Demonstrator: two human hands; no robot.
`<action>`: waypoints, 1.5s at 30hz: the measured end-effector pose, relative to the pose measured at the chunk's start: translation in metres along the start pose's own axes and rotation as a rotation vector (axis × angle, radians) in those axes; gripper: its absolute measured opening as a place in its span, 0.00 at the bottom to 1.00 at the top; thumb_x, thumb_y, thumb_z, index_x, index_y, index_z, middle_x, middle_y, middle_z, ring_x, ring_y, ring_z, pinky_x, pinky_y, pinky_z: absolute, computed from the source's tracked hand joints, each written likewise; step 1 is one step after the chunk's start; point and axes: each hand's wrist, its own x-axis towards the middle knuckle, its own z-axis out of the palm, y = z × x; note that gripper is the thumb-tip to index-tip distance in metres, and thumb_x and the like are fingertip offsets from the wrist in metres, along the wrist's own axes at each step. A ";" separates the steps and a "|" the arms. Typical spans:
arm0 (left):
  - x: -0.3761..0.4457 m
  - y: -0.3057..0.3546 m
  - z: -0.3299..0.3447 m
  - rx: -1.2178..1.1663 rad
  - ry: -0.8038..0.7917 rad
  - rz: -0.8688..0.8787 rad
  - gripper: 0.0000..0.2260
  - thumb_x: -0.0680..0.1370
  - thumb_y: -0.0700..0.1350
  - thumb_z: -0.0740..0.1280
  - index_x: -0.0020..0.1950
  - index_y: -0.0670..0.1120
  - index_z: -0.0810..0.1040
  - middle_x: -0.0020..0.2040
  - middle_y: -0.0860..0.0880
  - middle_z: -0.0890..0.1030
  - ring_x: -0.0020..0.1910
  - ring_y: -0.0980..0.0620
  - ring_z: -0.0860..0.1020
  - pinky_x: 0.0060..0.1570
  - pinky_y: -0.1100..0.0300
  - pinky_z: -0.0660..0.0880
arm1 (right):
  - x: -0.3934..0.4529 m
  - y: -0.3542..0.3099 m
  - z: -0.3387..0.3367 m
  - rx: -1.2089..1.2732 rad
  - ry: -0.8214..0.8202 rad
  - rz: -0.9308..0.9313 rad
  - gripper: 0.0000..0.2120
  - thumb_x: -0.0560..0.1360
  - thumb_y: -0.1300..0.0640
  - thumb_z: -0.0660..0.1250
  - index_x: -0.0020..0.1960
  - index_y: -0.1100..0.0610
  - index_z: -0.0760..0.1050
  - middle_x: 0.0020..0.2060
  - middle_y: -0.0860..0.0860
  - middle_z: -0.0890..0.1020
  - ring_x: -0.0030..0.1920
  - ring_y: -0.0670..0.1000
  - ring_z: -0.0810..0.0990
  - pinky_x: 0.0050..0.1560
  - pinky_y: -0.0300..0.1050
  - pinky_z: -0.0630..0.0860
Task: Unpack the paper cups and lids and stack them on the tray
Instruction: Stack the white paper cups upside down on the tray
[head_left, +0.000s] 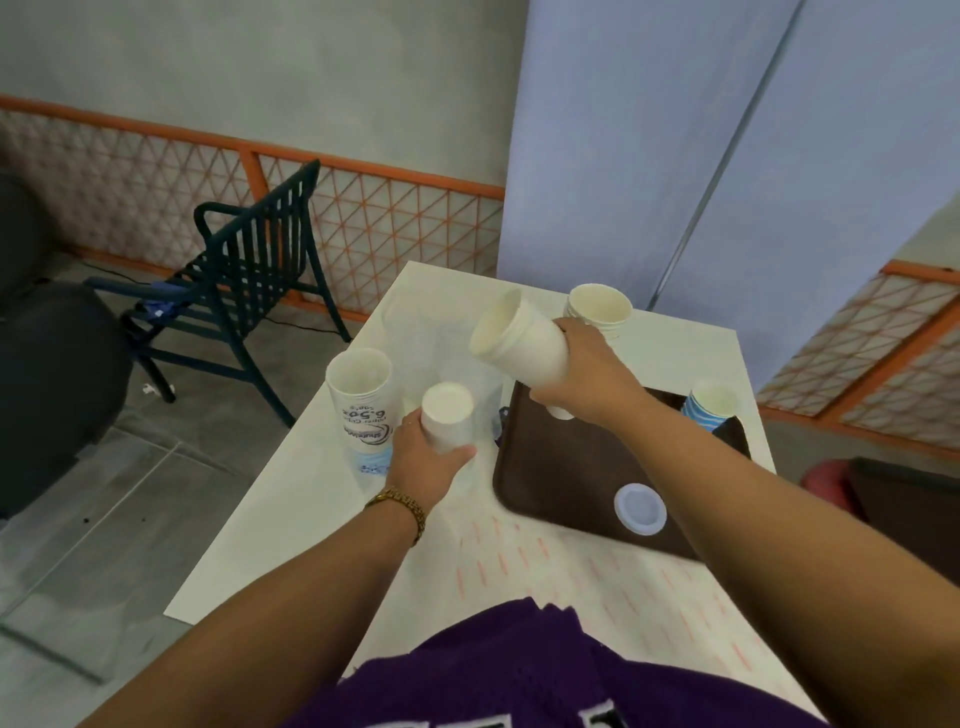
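From the head camera, the person's right hand (587, 371) is curled round a nested stack of white cups (519, 345), holding it tilted on its side above the far edge of the brown tray (566, 483), with the open mouths turned up and to the left. The left hand (423, 457) grips a smaller white cup (448, 415) from below, fingers and thumb wrapped round its lower part; whether the pale round top is its base or its mouth cannot be told through the blur. A gold bracelet (400, 506) sits on the left wrist. Just left of that hand stands a printed cup stack (359, 400), mouth up, on the white table (291, 509); its lower part looks to be wrapped in clear plastic. Clear plastic wrapping (441, 343) lies crumpled behind the two hands. Another white cup stack (600, 312) stands upright on the table at the far side, beyond the right hand. On the tray's far right corner rests a blue-striped cup stack (709, 405), and a single white lid (640, 508) lies flat near the tray's near edge. Beside the table on the left stands a dark slatted chair (249, 275).
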 end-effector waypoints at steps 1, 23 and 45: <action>-0.001 0.000 0.000 -0.002 0.000 0.006 0.35 0.68 0.45 0.79 0.71 0.45 0.67 0.66 0.47 0.72 0.64 0.46 0.72 0.63 0.54 0.69 | -0.001 0.003 0.000 0.132 0.004 0.025 0.31 0.66 0.58 0.78 0.63 0.50 0.65 0.55 0.48 0.73 0.55 0.50 0.74 0.48 0.44 0.71; 0.008 0.001 0.015 0.024 -0.035 0.015 0.34 0.68 0.47 0.79 0.69 0.48 0.66 0.62 0.50 0.72 0.60 0.50 0.71 0.65 0.49 0.72 | 0.085 0.077 -0.029 0.388 0.436 0.301 0.44 0.64 0.42 0.78 0.72 0.52 0.61 0.61 0.45 0.73 0.67 0.53 0.70 0.75 0.65 0.54; -0.009 -0.020 -0.005 0.174 -0.138 -0.084 0.42 0.71 0.52 0.76 0.78 0.46 0.57 0.77 0.46 0.61 0.75 0.47 0.62 0.72 0.51 0.62 | 0.007 -0.009 0.053 -0.304 -0.102 -0.337 0.24 0.77 0.47 0.67 0.71 0.49 0.68 0.73 0.50 0.67 0.70 0.52 0.68 0.66 0.46 0.68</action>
